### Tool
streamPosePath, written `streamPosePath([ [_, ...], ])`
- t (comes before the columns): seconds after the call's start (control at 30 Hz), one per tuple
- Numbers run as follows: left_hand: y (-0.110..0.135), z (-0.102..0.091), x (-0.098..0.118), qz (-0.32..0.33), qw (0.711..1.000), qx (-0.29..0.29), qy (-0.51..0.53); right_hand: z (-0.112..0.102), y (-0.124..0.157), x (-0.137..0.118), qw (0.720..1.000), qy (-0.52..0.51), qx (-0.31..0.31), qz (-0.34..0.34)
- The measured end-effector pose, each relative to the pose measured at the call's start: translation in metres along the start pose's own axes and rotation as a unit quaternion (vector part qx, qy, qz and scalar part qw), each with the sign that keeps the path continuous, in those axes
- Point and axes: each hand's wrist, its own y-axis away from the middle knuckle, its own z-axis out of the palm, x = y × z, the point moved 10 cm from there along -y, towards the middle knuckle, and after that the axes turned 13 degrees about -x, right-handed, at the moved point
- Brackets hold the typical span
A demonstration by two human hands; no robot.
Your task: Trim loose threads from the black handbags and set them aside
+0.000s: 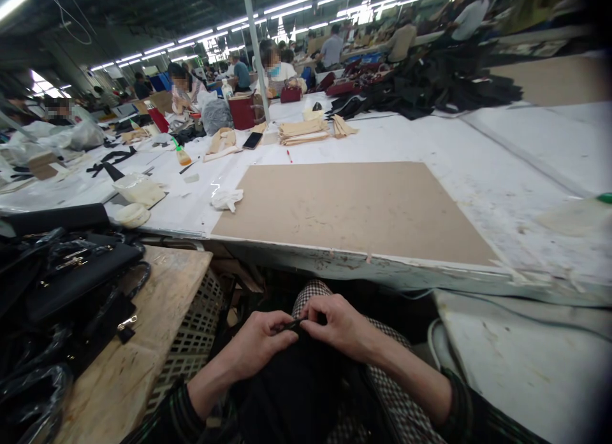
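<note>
Above my lap, my left hand [262, 339] and my right hand [335, 323] meet, fingertips nearly touching. Both pinch the upper edge of a black cloth-like piece [291, 386], which hangs down over my checked trousers. Its exact kind cannot be made out, since its lower part blends into dark clothing. Thumb and bent fingers of each hand are closed on the edge. To the left, several black handbags [81, 272] with gold-coloured clasps and plastic-wrapped handles lie piled on a wooden board [186, 265].
A brown cardboard sheet [354, 202] covers part of the white worktable [516, 170] ahead. On it stand a glue bottle [182, 155], a phone [252, 140], tan pieces [303, 132] and black material [421, 81]. A plastic crate [191, 329] is below the board. Other people work beyond.
</note>
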Motion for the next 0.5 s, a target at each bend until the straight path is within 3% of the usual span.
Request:
streamPosePath([
  [0.23,-0.001,0.000,0.005,0.010,1.000,-0.007,-0.017,0.004,0.001,0.004,0.999,0.014,0.011,0.037],
  [0.37,-0.007,-0.001,0.008,0.008,0.999,-0.003,-0.050,0.000,0.007,0.006,0.998,-0.024,0.049,0.033],
  [0.5,-0.017,0.003,0.003,-0.009,1.000,-0.022,-0.006,-0.003,0.011,0.012,0.995,-0.062,0.071,0.030],
])
